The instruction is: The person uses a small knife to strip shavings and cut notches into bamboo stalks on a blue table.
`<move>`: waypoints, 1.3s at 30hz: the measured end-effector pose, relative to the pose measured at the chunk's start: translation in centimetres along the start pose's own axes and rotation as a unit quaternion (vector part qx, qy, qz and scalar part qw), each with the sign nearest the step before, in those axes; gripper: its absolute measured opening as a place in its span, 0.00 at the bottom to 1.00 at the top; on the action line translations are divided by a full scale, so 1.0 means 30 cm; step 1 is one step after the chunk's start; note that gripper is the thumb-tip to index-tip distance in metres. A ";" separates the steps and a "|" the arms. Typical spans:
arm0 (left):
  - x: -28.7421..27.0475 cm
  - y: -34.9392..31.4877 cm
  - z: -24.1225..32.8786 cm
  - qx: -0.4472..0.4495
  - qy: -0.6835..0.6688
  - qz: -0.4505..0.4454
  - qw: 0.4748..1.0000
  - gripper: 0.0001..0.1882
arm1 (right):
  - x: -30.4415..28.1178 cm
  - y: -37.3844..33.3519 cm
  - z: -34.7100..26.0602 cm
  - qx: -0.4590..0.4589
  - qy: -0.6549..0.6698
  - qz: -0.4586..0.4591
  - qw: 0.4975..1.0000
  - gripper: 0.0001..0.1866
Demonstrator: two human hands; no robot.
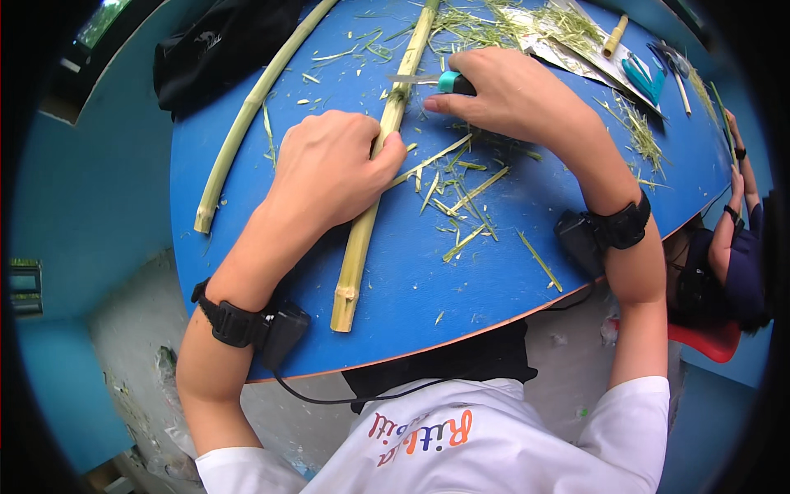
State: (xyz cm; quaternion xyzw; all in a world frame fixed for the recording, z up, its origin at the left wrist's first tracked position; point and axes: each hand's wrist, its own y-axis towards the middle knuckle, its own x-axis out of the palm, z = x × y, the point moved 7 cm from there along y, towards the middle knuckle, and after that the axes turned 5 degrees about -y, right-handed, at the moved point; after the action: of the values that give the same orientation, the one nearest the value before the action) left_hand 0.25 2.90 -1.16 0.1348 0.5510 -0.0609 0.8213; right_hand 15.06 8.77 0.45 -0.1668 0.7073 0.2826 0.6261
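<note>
Treat the long, jointed, yellow-green cane stalk [360,259] as light, stiff, probably slick (maybe splintery where scraped). Lies aslant on the blue-painted counter [494,284]. Best gripped between joints; clasped there by the curled left hand [331,156]. Note the teal-and-black-handled steel knife [448,81] held in the closed right hand [504,92], reaching over the stalk.

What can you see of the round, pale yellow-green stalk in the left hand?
The long, round, pale yellow-green stalk looks woody, perhaps bamboo, with a ringed joint near its cut lower end and a darker joint farther up. It lies slantwise on the flat blue table, its far end out of the picture. The bare left hand grips it. The bare right hand holds a teal-handled metal knife, its blade over the stalk; contact is unclear.
</note>
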 end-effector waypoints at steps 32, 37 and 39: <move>-0.008 -0.032 -0.009 0.057 0.016 0.031 0.998 0.21 | 0.037 0.066 0.006 0.054 0.042 -0.033 0.997 0.31; -0.008 -0.026 0.017 0.048 0.009 0.010 0.999 0.20 | 0.053 0.117 0.117 0.129 -0.010 0.035 0.991 0.32; -0.008 -0.026 0.030 0.065 0.001 0.016 0.998 0.20 | 0.050 0.136 0.182 0.151 -0.011 0.032 0.988 0.32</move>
State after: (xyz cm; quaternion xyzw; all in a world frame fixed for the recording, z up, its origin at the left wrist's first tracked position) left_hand 0.76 1.88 -0.72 0.1971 0.5443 -0.0831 0.8112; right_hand 16.74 15.46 -0.54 -0.0449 0.7400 0.1945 0.6423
